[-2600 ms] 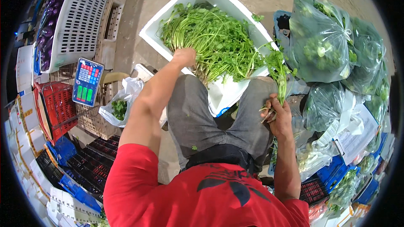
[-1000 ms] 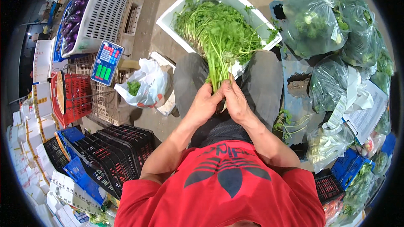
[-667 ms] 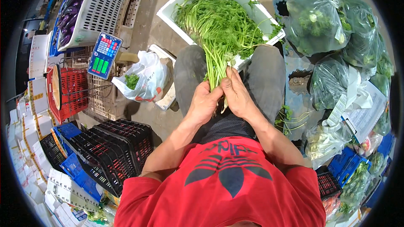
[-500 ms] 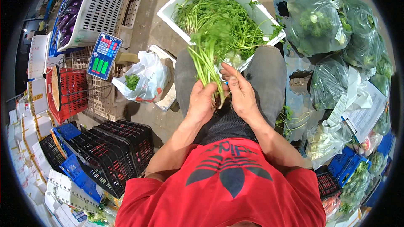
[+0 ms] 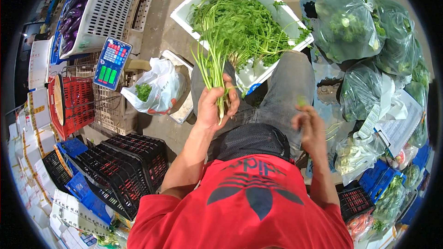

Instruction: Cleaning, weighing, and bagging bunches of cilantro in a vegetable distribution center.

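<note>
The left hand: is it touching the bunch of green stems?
Touching. The head view shows the left hand gripping the bunch of green stems near their lower ends.

Red short-sleeved T-shirt [image 5: 184, 221]; dark leaf-shaped print [image 5: 259, 200] with stripes, dark lettering [image 5: 258, 163] on its far side. Faded grey trousers [image 5: 288, 92]. Black mesh piece [image 5: 249, 143] at waist.

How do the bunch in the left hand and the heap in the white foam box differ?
Size: the bunch is slim, the heap far bulkier.
Support: the bunch is gripped by the left hand; the heap lies in the foam box.
Shared: both are green, leafy and thin-stemmed.
</note>
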`<state>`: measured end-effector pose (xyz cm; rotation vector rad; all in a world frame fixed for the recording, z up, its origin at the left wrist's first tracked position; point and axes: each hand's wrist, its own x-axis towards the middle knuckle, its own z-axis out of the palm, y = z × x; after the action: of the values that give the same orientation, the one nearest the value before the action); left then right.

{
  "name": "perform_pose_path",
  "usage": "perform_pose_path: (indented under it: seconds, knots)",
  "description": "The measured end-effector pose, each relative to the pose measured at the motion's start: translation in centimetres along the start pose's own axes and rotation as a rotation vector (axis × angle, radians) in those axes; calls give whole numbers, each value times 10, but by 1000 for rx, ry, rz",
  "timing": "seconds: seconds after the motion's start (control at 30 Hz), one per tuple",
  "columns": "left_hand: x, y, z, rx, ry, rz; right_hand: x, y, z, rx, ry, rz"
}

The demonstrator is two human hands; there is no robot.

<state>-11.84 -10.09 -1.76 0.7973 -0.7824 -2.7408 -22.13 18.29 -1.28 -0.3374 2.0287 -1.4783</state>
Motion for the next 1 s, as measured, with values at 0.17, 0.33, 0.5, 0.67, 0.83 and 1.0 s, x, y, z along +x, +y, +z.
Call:
perform_pose_path:
  seconds: [0.17,0.33,0.5,0.67,0.83,1.0]
  knots:
    - [-3,1,-25,-164,-314,-148,-46,36,-85,-1082,-91,77]
    - [-10,-10,-29,-199,-468,-197,12,-33,-33,-585,183,-75]
    - [-20,-8,-18,-119,-452,-234,66,-92,36,-441,282,-650]
    - [-23,-7,-12,-44,-418,-280,95,-88,58,-462,292,-797]
    - [-18,-16,-18,109,-149,-48,70,-96,48,-424,318,-817]
    - [-5,-18,-10,148,112,-45,51,-84,48,44,-87,-725]
